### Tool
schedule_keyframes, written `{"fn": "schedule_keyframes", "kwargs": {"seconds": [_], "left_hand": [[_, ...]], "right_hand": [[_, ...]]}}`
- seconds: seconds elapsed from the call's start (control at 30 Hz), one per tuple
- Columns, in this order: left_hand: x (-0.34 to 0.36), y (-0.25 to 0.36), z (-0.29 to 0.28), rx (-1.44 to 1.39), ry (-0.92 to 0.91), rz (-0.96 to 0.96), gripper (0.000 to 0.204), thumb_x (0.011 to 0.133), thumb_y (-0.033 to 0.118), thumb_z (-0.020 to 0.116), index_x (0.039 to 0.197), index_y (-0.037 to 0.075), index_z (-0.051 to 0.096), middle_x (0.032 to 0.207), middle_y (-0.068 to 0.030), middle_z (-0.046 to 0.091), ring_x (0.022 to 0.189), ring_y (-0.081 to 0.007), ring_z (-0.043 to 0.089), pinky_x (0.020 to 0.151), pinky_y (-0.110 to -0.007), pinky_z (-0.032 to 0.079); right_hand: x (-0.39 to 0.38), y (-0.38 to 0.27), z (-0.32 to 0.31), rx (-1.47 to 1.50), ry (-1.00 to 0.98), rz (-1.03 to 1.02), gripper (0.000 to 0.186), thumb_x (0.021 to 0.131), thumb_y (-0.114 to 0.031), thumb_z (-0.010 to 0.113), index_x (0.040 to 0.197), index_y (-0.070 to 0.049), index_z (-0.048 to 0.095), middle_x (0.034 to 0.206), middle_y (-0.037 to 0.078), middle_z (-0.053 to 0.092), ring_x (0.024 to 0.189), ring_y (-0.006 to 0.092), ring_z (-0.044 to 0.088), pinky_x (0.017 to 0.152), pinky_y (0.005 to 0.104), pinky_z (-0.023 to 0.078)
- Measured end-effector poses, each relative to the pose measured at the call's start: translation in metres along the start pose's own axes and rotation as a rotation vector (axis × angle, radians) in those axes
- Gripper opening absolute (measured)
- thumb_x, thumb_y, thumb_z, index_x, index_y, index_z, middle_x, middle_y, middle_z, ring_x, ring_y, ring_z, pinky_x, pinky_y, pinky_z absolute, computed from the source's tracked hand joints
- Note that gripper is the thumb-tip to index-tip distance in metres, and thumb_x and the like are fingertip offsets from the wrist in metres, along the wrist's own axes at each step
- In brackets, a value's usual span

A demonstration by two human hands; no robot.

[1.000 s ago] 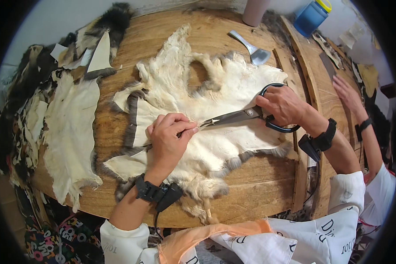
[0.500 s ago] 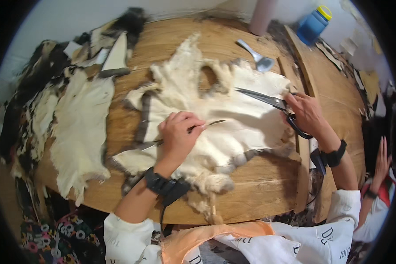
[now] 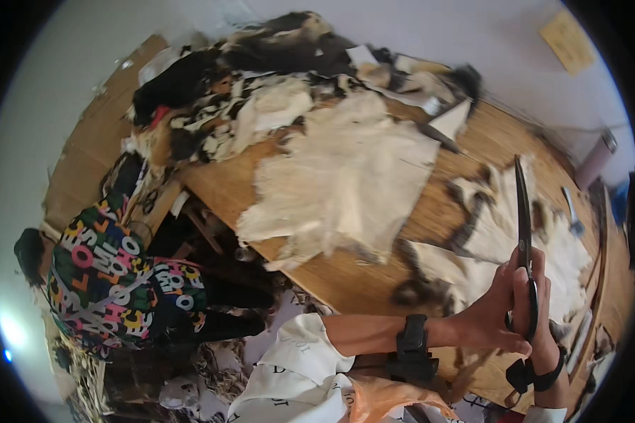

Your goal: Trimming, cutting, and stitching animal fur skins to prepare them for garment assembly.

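Head view, scissors: The scissors [image 3: 524, 211] stand upright, tips up, in front of the pelt; I see the blades nearly edge-on, so I cannot tell whether they are parted.
Right fingers: My right hand [image 3: 545, 331] rises from the lower right, its fingers clamped on the scissors at the handles.
Left fingers: My left hand [image 3: 483, 317] reaches across from the left and overlaps the right one; the thumb sits low and the other fingers higher, close by the handles. Whether they grip or only touch, I cannot tell.
Pelt: The pelt [image 3: 564, 243] lies pale side up on the right part of the desk [image 3: 367, 285], beyond my hands, with grey fur at its edges.
Hide: A larger pale hide [image 3: 353, 162] lies flat mid-desk, left of the pelt and apart from it, one ragged end over the near edge.
Furs: Dark furs [image 3: 268, 49] and pale scraps heap along the far side, against the wall.
Scraper: The scraper [image 3: 571, 211] lies just beyond the pelt, near the pink bottle [image 3: 596, 161].
Wrists: A black band [image 3: 410, 345] circles my left wrist, another my right.
Person: At the left, a person [image 3: 106, 275] in bright printed clothes leans beside the desk.
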State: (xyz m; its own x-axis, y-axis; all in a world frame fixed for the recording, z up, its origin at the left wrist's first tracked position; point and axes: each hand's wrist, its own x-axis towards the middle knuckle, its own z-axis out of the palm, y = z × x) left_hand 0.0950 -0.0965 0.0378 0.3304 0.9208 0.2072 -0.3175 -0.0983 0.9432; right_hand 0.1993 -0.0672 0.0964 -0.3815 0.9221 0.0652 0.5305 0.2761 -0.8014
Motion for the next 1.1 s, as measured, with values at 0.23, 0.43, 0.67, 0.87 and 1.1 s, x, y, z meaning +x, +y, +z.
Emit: {"fn": "schedule_keyframes", "kwargs": {"seconds": [0.23, 0.43, 0.67, 0.87, 1.1], "left_hand": [[-0.082, 0.072, -0.106, 0.168, 0.338, 0.130, 0.121, 0.059, 0.030, 0.081, 0.140, 0.001, -0.004, 0.138, -0.0215, 0.016, 0.129, -0.0349, 0.020, 0.104, -0.043, 0.026], [-0.210, 0.139, -0.265, 0.918, 1.008, -0.230, 0.091, 0.065, 0.027, 0.074, 0.135, 0.000, 0.023, 0.127, -0.0205, 0.040, 0.120, -0.0295, 0.039, 0.100, -0.040, 0.032], [-0.298, 0.165, -0.366, 1.321, 1.370, -1.134, 0.088, 0.064, 0.058, 0.060, 0.136, 0.011, 0.037, 0.138, -0.0217, 0.030, 0.125, -0.0429, 0.032, 0.098, -0.051, 0.033], [-0.239, 0.163, -0.440, 1.469, 1.438, -1.153, 0.073, 0.069, 0.056, 0.051, 0.118, 0.002, 0.053, 0.116, -0.0228, 0.048, 0.114, -0.0418, 0.043, 0.091, -0.053, 0.038], [-0.240, 0.142, -0.472, 1.093, 0.684, -0.328, 0.045, 0.090, 0.037, 0.049, 0.118, 0.003, 0.051, 0.112, -0.0152, 0.057, 0.098, -0.0288, 0.055, 0.083, -0.041, 0.045]], "right_hand": [[0.046, -0.083, 0.104, -0.013, -0.220, -0.313, 0.051, 0.085, -0.026, 0.052, 0.126, -0.002, 0.033, 0.067, 0.019, 0.056, 0.057, 0.0355, 0.056, 0.051, 0.0394, 0.041], [0.056, -0.077, 0.127, -0.185, -0.304, -0.177, 0.043, 0.083, -0.012, 0.057, 0.122, -0.002, 0.042, 0.057, 0.013, 0.047, 0.051, 0.0253, 0.047, 0.050, 0.0341, 0.036], [0.041, -0.042, 0.106, -0.278, -0.217, -0.025, 0.036, 0.083, -0.010, 0.055, 0.117, -0.004, 0.045, 0.058, 0.014, 0.045, 0.050, 0.0252, 0.041, 0.049, 0.0350, 0.033], [0.010, -0.047, 0.082, -0.383, -0.133, 0.084, 0.038, 0.084, -0.017, 0.055, 0.120, -0.010, 0.045, 0.068, 0.015, 0.060, 0.064, 0.0326, 0.059, 0.057, 0.0406, 0.044], [-0.035, -0.009, 0.044, -0.352, -0.162, 0.408, 0.041, 0.086, -0.027, 0.051, 0.119, -0.004, 0.044, 0.073, 0.022, 0.061, 0.072, 0.0395, 0.059, 0.064, 0.0476, 0.045]]}}
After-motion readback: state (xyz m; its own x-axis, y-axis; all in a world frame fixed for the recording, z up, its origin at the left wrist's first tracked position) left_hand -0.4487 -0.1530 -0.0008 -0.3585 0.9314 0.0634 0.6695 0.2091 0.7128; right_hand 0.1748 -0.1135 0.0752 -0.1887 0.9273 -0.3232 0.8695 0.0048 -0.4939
